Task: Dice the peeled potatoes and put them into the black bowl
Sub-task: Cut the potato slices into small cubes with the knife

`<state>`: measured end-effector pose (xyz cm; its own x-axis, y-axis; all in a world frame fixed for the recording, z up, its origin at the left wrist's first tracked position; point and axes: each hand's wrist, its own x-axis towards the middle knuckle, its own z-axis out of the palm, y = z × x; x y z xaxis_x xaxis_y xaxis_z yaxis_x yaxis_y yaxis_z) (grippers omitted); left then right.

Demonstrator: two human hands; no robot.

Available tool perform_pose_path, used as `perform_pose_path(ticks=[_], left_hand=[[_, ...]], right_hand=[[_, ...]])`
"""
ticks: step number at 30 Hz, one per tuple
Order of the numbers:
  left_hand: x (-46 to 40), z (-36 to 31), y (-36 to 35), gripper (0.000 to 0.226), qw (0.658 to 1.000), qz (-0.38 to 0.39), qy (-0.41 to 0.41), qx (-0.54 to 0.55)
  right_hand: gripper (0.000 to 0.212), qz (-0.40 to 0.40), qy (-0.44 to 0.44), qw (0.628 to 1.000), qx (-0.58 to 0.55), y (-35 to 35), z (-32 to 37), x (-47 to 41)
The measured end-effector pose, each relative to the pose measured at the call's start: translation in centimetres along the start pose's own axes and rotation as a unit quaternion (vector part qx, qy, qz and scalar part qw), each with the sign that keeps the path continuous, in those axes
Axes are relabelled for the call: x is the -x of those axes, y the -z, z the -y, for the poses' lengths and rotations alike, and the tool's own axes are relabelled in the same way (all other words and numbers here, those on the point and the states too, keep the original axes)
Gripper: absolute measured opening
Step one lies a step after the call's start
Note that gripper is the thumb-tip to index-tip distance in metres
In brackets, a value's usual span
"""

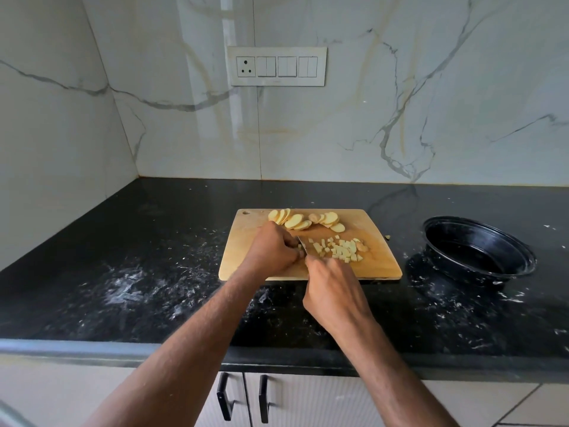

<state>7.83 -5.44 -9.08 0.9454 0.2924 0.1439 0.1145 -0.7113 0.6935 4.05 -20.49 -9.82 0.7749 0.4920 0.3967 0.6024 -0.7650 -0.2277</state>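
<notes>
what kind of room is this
Most likely a home kitchen: a black stone counter against marble wall tiles, a wooden cutting board with potato slices, and cabinet doors below.

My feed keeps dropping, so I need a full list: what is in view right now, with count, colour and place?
cutting board: one, light wood, on the counter, centre
potato slices: two fanned rows, pale yellow, far edge of the board
potato dice: one pile, pale yellow, right half of the board
stray potato bit: one, yellow, on the counter off the board's right edge
knife: one, steel blade, between the hands
black bowl: one, right of the board, no potato visible inside
counter: black, white smears
switch panel: one, white, on the marble wall
cabinet handles: two, black, below the counter
left hand: holds potato at the blade
right hand: grips the knife
</notes>
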Motion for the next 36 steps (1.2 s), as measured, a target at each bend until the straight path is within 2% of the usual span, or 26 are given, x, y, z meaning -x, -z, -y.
perform_pose_path(ticks=[4,8,16,22,33,36], left_hand=[[0.2,-0.2,-0.1,0.008,1.0,-0.012,0.013,-0.008],[0.2,0.0,-0.2,0.008,1.0,-0.011,0.017,0.01],[0.8,1.0,0.2,0.035,0.998,-0.011,0.013,0.063],[1.3,0.9,-0.1,0.028,0.997,-0.059,0.007,0.053],[1.2,0.9,-0.2,0.02,0.997,-0.058,0.01,0.045],[1.1,0.8,-0.2,0.01,0.997,-0.062,0.008,0.046]], right_hand=[[0.021,0.007,0.011,1.0,0.011,0.3,-0.4,1.0],[0.025,-0.023,-0.008,1.0,0.015,0.2,-1.8,1.8],[0.031,-0.079,-0.047,0.995,-0.045,0.3,-2.2,2.0],[0.033,-0.091,-0.053,0.991,-0.077,-0.5,-1.0,1.3],[0.029,-0.062,-0.046,0.996,-0.053,-0.6,-0.3,0.8],[0.028,-0.051,-0.041,0.997,-0.049,-0.5,-0.1,0.7]])
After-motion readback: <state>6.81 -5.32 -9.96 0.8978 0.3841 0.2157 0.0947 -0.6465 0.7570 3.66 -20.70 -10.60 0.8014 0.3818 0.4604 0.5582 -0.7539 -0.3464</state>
